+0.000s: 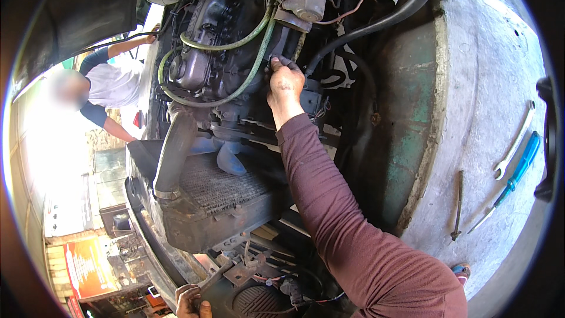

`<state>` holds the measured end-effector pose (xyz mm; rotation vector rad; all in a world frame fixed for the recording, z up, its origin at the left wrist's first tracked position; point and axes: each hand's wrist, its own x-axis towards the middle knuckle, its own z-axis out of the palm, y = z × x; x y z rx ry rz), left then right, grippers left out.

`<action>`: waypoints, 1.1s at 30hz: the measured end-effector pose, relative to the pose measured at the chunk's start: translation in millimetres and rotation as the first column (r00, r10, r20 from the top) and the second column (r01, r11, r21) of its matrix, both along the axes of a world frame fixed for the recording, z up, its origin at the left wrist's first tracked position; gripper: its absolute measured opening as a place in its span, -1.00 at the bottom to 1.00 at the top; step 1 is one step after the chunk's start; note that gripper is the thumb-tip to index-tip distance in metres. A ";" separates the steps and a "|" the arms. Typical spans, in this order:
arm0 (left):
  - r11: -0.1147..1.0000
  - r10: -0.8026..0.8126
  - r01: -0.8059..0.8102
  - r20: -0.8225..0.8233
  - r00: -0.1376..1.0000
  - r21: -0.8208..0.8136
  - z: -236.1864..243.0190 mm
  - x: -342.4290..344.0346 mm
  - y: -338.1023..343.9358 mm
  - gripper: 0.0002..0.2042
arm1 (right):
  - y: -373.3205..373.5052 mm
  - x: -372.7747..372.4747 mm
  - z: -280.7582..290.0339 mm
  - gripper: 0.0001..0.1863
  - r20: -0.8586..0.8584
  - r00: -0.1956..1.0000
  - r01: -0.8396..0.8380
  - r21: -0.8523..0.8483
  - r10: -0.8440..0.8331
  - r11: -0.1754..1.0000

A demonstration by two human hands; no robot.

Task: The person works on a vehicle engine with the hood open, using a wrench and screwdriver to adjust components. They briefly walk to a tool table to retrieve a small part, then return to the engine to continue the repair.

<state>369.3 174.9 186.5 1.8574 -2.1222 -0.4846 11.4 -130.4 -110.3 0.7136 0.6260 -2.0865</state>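
My right hand, at the end of a maroon sleeve, reaches deep into the engine bay, fingers curled on a dark part I cannot make out, just right of the looped translucent hoses. The engine lies above and left of it. Below sits the radiator with a thick grey hose along its left side. My left hand is at the bottom edge, fingers curled over the dark front panel of the vehicle, only partly in view.
A co-worker leans in from the far left. On the pale fender at right lie a spanner, a blue-handled screwdriver and a thin metal bar. A black hose arches across the upper right of the bay.
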 end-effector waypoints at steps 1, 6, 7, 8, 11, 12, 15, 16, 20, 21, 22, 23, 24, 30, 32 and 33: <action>1.000 -0.011 0.011 0.001 1.000 -0.003 -0.3 0.2 -1.5 -0.66 | -2.6 -1.9 -1.6 -0.91 -0.013 1.000 0.017 0.017 -0.017 1.000; 0.948 0.310 -0.298 -0.519 0.797 0.109 -7.0 -11.6 4.3 -0.66 | -11.6 -2.9 2.2 -0.92 -0.017 1.000 0.003 0.151 -0.001 0.988; 0.984 0.180 -0.174 -0.280 0.943 0.047 -3.3 -3.1 -0.1 -0.66 | -15.6 -3.8 -0.6 -0.92 -0.028 0.998 0.065 0.130 -0.062 0.989; 0.999 0.033 -0.032 -0.013 0.999 0.021 -1.7 2.6 -2.4 -0.66 | -17.3 -4.4 -4.6 -0.92 -0.037 0.992 0.126 0.108 -0.123 0.986; 1.000 -0.001 0.001 -0.012 1.000 0.005 -1.5 11.3 -0.5 -0.66 | -16.8 10.0 -3.3 -0.92 -0.082 0.996 0.052 0.143 -0.041 0.988; 1.000 -0.010 0.010 -0.008 1.000 0.007 -1.6 11.7 -0.9 -0.66 | -17.6 6.1 -5.4 -0.93 -0.082 0.996 0.047 0.150 -0.035 0.988; 1.000 -0.025 0.024 0.007 1.000 0.019 -1.2 12.1 -2.1 -0.66 | -25.9 -1.6 -10.3 -0.94 -0.077 0.991 0.121 0.141 -0.111 0.982; 0.999 -0.023 0.023 0.013 1.000 0.028 -1.2 11.7 -3.4 -0.66 | -27.6 0.5 -13.5 -0.95 -0.090 0.984 0.161 0.063 -0.155 0.985; 0.999 0.027 -0.027 0.009 1.000 0.018 -1.2 15.9 0.5 -0.67 | -25.0 17.7 -13.5 -0.95 -0.097 0.992 0.094 0.094 -0.085 0.991; 1.000 0.020 -0.020 0.007 1.000 0.011 -1.8 18.1 0.6 -0.68 | -25.1 16.5 -14.6 -0.95 -0.096 0.990 0.109 0.104 -0.099 0.989; 1.000 0.014 -0.014 0.006 1.000 0.004 -2.2 20.2 0.7 -0.68 | -25.8 15.3 -15.7 -0.95 -0.095 0.989 0.124 0.114 -0.113 0.986; 1.000 0.008 -0.008 0.005 1.000 -0.003 -2.4 21.3 0.3 -0.68 | -27.5 14.6 -16.4 -0.94 -0.094 0.988 0.137 0.123 -0.126 0.983; 1.000 0.001 -0.001 -0.001 1.000 0.001 -3.1 19.3 -0.4 -0.69 | -32.5 12.5 -20.8 -0.92 -0.198 0.972 0.163 0.184 -0.126 0.969; 1.000 0.000 0.000 -0.020 1.000 0.000 -2.9 8.4 -2.5 -0.68 | -36.6 14.5 -30.7 -0.90 -0.289 0.953 0.174 0.270 -0.093 0.947; 1.000 -0.001 0.001 -0.016 1.000 -0.007 -3.0 6.3 -2.5 -0.68 | -30.6 18.7 -28.1 -0.88 -0.358 0.932 0.166 0.302 -0.050 0.939; 1.000 0.002 -0.003 -0.003 1.000 -0.005 -1.8 7.2 -1.1 -0.68 | -21.2 23.0 -17.6 -0.87 -0.414 0.910 0.149 0.347 0.009 0.926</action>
